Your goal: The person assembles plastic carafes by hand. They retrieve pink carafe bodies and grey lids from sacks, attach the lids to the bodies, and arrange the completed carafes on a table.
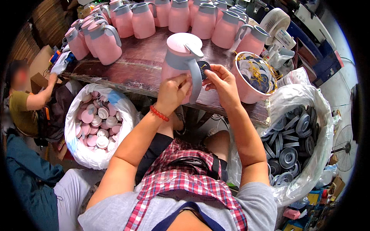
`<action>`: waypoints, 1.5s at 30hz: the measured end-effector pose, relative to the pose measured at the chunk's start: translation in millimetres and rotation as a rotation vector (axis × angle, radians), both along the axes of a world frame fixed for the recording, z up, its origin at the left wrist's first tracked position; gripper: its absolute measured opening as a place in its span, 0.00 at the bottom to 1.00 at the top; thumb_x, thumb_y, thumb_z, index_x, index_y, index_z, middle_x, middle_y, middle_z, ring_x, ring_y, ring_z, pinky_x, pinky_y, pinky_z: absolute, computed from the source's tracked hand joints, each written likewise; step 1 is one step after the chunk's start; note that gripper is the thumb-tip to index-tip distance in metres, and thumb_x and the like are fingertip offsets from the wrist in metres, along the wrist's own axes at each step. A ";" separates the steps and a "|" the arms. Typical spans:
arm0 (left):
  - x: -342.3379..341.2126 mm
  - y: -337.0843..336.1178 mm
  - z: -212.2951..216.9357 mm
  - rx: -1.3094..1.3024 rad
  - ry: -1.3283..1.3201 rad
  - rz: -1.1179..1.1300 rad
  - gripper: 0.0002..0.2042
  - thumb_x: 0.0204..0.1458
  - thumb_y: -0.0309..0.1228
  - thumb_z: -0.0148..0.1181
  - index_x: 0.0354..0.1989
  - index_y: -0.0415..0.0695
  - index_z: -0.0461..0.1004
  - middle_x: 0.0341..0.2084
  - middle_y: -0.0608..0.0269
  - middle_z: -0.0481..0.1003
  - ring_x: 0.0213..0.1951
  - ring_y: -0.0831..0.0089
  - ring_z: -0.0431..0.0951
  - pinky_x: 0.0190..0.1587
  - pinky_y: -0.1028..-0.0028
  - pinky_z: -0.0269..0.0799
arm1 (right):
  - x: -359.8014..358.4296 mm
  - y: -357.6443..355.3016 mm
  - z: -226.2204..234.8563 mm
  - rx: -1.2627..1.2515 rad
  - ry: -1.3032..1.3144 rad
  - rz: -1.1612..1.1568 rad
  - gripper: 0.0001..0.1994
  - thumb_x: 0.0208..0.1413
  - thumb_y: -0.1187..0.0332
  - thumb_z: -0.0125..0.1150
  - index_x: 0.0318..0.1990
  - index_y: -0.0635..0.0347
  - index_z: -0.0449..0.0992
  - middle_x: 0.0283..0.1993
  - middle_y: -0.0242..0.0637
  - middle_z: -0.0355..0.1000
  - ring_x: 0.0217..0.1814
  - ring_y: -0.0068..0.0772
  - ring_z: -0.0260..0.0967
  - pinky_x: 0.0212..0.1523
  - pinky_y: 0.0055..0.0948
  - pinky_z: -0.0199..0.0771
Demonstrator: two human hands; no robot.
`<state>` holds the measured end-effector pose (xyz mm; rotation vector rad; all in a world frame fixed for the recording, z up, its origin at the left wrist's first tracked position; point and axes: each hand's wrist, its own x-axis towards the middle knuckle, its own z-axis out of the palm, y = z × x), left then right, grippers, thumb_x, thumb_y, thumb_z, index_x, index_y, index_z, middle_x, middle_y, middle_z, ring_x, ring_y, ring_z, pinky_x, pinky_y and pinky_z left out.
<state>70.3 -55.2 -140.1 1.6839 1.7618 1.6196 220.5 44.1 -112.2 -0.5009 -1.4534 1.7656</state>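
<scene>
Here at the table's (133, 59) near edge, my left hand (170, 93) has its fingers curled against the pink jug (178, 61), gripping what I can't quite make out, while my right hand (221, 81) pinches a dark tag (202, 66) beside the grey handle (196, 82). Right of that, a tub (243, 87) brims with tags (256, 74); beyond, more jugs (179, 17) crowd the back.

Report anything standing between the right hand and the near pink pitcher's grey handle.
Only the round black tag, pinched in the right hand, just right of the grey handle; nothing else visible stands between hand and near pink pitcher.
</scene>
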 end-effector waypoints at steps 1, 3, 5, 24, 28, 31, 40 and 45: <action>-1.8 -0.8 1.2 -0.010 -0.005 0.017 0.13 0.52 0.30 0.57 0.45 0.39 0.74 0.19 0.55 0.75 0.21 0.73 0.76 0.25 0.72 0.70 | 0.0 -1.4 -1.2 0.024 -0.021 -0.005 0.11 0.55 0.69 0.59 0.44 0.64 0.71 0.34 0.34 0.74 0.29 0.24 0.74 0.26 0.20 0.71; -6.4 -4.5 5.2 0.031 -0.027 0.002 0.12 0.52 0.30 0.57 0.43 0.39 0.74 0.24 0.54 0.76 0.25 0.72 0.77 0.28 0.73 0.71 | 3.3 -1.7 -0.7 0.077 -0.017 -0.007 0.11 0.55 0.69 0.59 0.43 0.64 0.71 0.33 0.33 0.74 0.30 0.24 0.74 0.25 0.19 0.70; -13.4 -8.9 11.4 0.062 -0.347 -0.114 0.10 0.53 0.29 0.57 0.41 0.38 0.75 0.28 0.54 0.77 0.30 0.71 0.78 0.34 0.73 0.72 | 10.1 2.4 4.7 0.124 -0.060 -0.115 0.12 0.55 0.70 0.58 0.46 0.64 0.71 0.31 0.32 0.73 0.25 0.20 0.70 0.23 0.17 0.67; -13.4 -22.6 69.7 0.303 0.612 -0.060 0.10 0.46 0.23 0.57 0.38 0.46 0.78 0.32 0.61 0.72 0.33 0.64 0.73 0.35 0.69 0.70 | 2.5 -49.8 40.8 0.808 -0.380 -0.215 0.33 0.43 0.67 0.66 0.58 0.58 0.58 0.39 0.34 0.70 0.27 0.25 0.71 0.27 0.25 0.72; -28.1 -23.7 81.1 0.307 0.464 -0.079 0.11 0.48 0.22 0.54 0.42 0.44 0.74 0.30 0.60 0.72 0.28 0.69 0.74 0.28 0.72 0.71 | -16.0 -51.1 18.6 1.031 -0.604 -0.363 0.36 0.44 0.64 0.61 0.62 0.56 0.52 0.31 0.49 0.73 0.27 0.54 0.72 0.27 0.44 0.71; -56.9 -29.5 95.7 0.219 0.024 -0.053 0.12 0.50 0.20 0.51 0.43 0.43 0.72 0.32 0.63 0.74 0.28 0.75 0.74 0.27 0.75 0.71 | -12.5 -34.7 7.0 0.947 -0.652 -0.405 0.33 0.47 0.67 0.57 0.62 0.56 0.53 0.25 0.54 0.71 0.26 0.54 0.72 0.27 0.45 0.70; -78.8 -44.8 39.9 0.440 0.128 0.458 0.14 0.49 0.23 0.59 0.44 0.41 0.65 0.26 0.70 0.65 0.26 0.81 0.63 0.30 0.79 0.64 | -120.7 8.8 -4.3 0.946 -0.442 -0.150 0.29 0.52 0.66 0.54 0.63 0.50 0.55 0.29 0.56 0.71 0.31 0.58 0.71 0.32 0.47 0.68; -118.6 -48.3 -6.4 0.073 0.485 0.483 0.14 0.45 0.28 0.59 0.41 0.43 0.69 0.32 0.61 0.70 0.33 0.64 0.72 0.38 0.67 0.68 | -216.1 -6.1 -26.9 0.424 -0.159 0.253 0.32 0.51 0.69 0.58 0.63 0.63 0.53 0.58 0.50 0.62 0.49 0.40 0.71 0.48 0.31 0.71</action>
